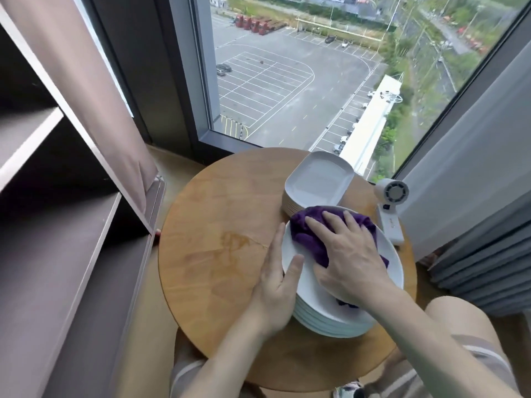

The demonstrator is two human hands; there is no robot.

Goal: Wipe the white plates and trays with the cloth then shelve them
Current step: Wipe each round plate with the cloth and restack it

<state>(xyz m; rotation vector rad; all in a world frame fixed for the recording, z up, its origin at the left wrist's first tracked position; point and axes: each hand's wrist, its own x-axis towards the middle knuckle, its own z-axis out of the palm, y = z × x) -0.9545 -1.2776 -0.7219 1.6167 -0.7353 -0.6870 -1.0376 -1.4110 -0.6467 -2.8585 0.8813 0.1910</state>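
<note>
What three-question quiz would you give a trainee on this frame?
1. What does the right hand press on the top plate? A a sponge; B a purple cloth; C a paper towel.
2. True or false: the trays already stand on the shelf.
3. Fill in: the left hand steadies the top plate at its ____.
Key: 1 B. 2 False: the trays are stacked on the table. 3 rim.
</note>
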